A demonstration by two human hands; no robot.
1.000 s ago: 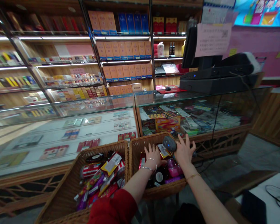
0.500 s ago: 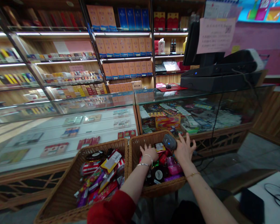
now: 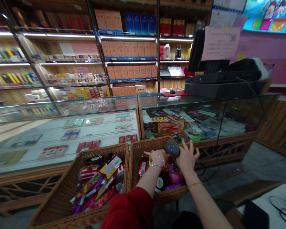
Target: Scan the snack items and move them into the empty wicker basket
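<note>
Scanner (image 3: 172,148) in right hand (image 3: 186,158), fingers splayed.

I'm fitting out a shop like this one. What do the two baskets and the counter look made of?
The baskets look like woven wicker, tan and matte: the plaited rim and ribbed walls show it. The counter looks like clear glass, since it reflects the shelves and the goods inside show through, on a brown base that seems to be wooden latticework.

Paper notice (image 3: 220,43) on monitor back, printed lines and QR code, too blurred to read
</note>
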